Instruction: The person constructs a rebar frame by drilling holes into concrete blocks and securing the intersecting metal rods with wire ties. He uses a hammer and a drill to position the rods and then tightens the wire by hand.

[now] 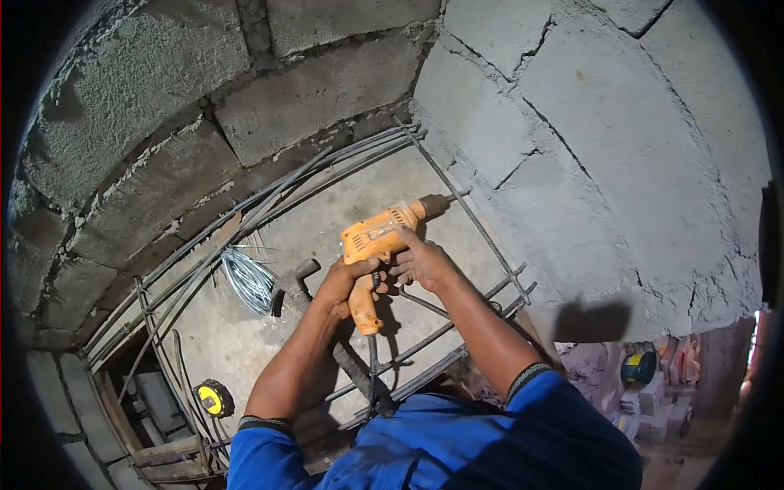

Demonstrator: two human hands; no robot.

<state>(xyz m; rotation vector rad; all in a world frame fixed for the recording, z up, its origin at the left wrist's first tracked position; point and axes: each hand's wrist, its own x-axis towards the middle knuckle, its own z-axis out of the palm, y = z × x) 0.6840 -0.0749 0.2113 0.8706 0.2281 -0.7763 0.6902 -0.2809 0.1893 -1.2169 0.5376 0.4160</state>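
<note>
An orange power drill [378,237] is held over a concrete slab [327,214], its chuck pointing to the upper right near a ribbed steel bar [461,204]. My left hand [347,283] is wrapped round the drill's handle, just under the body. At the right side of the drill, my right hand [419,261] has its fingers curled against the body and the handle. A dark cable runs down from the handle towards my blue shirt. Left of the drill lie a bundle of silvery wire [248,280] and a dark metal tool [304,268].
Long steel bars [269,196] line the slab beside the block wall [318,98]. A yellow and black tape measure [214,398] lies at the lower left, near an opening with a wooden frame [167,451]. Stacked blocks [653,400] stand at the lower right.
</note>
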